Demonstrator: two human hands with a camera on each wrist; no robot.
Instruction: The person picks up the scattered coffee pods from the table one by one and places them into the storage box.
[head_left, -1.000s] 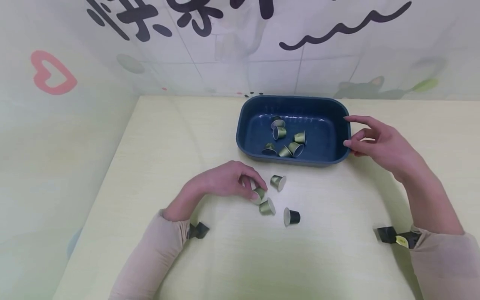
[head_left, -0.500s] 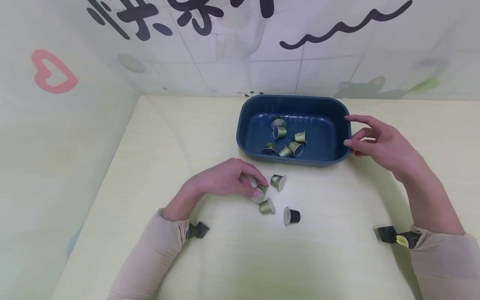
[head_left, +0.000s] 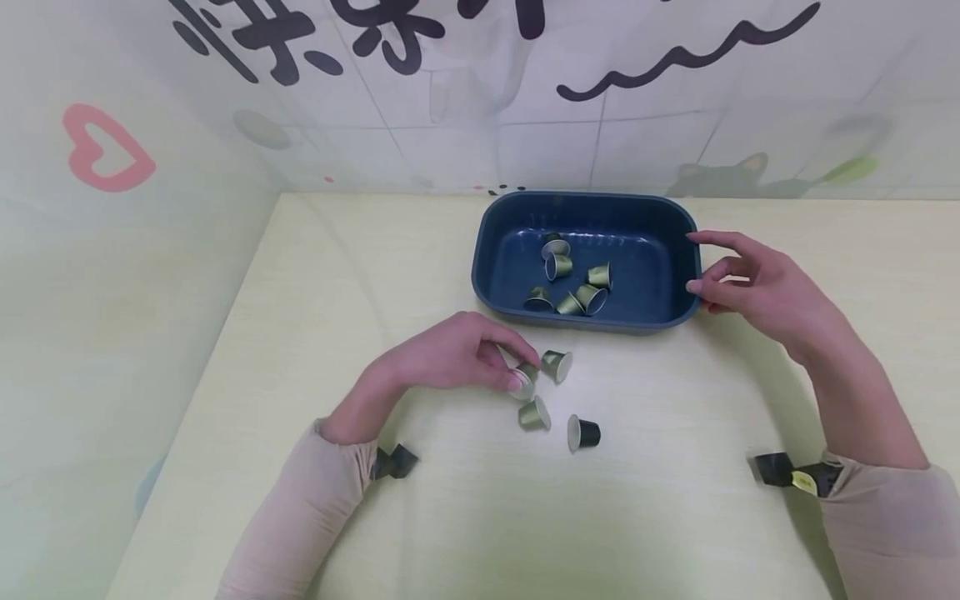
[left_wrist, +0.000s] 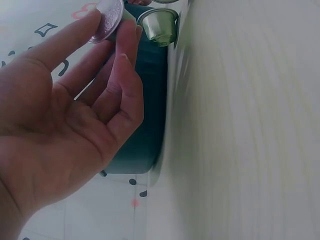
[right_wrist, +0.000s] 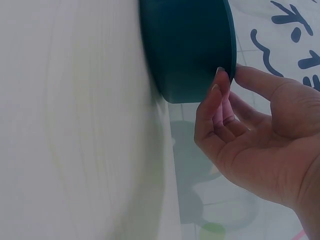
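My left hand (head_left: 453,354) pinches a green coffee capsule (head_left: 523,382) between thumb and fingers, just in front of the blue plastic bin (head_left: 637,292). In the left wrist view, the thumb presses on the silver lid of this capsule (left_wrist: 111,20). Close by on the table lie two more green capsules, one to the right (head_left: 557,365) and one below (head_left: 535,413), plus a dark capsule (head_left: 583,433). My right hand (head_left: 772,287) grips the bin's right end wall at the rim, which the right wrist view shows between thumb and fingers.
Several green capsules (head_left: 592,297) lie inside the bin, towards its left and middle. The bin stands near the back edge of the pale table (head_left: 315,275), in front of a printed white wall (head_left: 540,150). Another wall (head_left: 90,275) rises along the left side.
My left hand has shifted slightly up and right, and the pinched capsule has turned a little and moved with it. The right hand and the bin have stayed in place.
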